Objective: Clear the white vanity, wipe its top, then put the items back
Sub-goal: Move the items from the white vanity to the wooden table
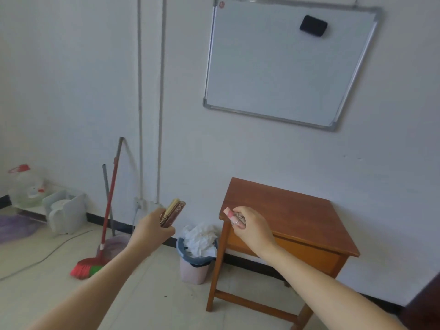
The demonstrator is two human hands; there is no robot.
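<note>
Wooden table (285,210): brown, against the wall, ahead and to the right; I judge it the likely set-down place.
Right hand (252,225): the nearer one, over the table's near-left corner, fingers curled round a small pink-tipped item (229,214) that pokes out leftward.
Left hand (152,228): left of the table, over the floor, gripping a bundle of slim brown-gold sticks (172,211), long axis pointing up and away toward the wall.
White vanity: not in view.
</note>
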